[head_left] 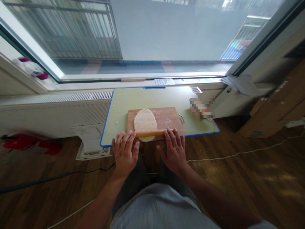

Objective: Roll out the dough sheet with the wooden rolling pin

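Note:
A wooden rolling pin lies across the near part of a flat sheet of dough. The dough is roughly oval, and a small edge of it shows on my side of the pin. Under both is a wooden cutting board, dusted with flour on its right half. Curved over the pin's left end are the fingers of my left hand, thumb apart. My right hand holds the right end the same way, its thumb pointing back toward the dough's side. Both palms hang near the board's front edge.
The board rests on a pale green, blue-edged tabletop below a window. A pixelated item sits at its right. A radiator, red fire extinguisher and white box are left; cardboard boxes stand right. Cables cross the floor.

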Demonstrator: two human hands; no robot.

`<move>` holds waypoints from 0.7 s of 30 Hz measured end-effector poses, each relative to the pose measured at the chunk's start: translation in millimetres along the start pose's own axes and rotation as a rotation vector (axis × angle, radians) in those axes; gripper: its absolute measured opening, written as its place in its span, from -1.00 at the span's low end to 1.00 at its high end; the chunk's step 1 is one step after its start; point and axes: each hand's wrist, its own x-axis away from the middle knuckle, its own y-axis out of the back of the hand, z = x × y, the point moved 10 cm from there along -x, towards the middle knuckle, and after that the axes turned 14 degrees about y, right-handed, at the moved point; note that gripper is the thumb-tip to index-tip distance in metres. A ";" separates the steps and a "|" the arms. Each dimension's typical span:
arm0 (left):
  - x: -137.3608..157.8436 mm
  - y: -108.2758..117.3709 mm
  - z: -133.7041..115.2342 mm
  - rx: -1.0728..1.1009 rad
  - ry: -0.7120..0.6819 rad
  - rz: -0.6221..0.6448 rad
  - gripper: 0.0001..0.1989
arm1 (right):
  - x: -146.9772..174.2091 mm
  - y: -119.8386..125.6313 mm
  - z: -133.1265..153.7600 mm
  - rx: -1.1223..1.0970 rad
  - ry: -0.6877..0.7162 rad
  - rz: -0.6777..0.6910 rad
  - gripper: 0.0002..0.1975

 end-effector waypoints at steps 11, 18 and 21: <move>-49.2 -5.6 -6.9 0.011 0.131 0.055 -0.74 | -42.1 6.9 -21.9 -0.144 -0.149 -0.037 -0.63; -65.9 -24.7 -2.1 -0.112 0.178 0.152 -0.57 | -59.7 -6.7 -20.6 -0.094 -0.154 0.038 -0.58; -53.7 -25.3 -0.8 -0.088 0.162 0.197 -0.52 | -45.2 -5.2 -13.3 -0.074 -0.123 0.017 -0.55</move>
